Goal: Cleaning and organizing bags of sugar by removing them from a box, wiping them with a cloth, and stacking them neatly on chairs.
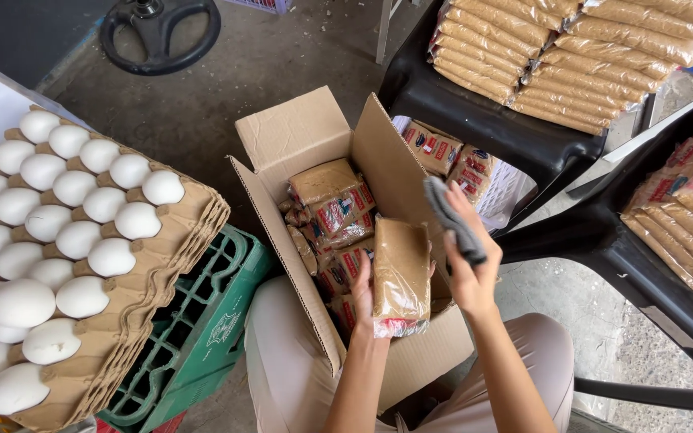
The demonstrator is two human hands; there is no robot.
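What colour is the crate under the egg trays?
Green crate, shown best in the head view.

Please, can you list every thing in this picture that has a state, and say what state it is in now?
cardboard box: flaps open, partly filled with packets
brown packet: sealed, upright, held over the box
left hand: gripping the brown packet
right hand: closed on a grey cloth
egg trays: stacked, top one full of white eggs
green crate: under the trays
black chairs: loaded with packets
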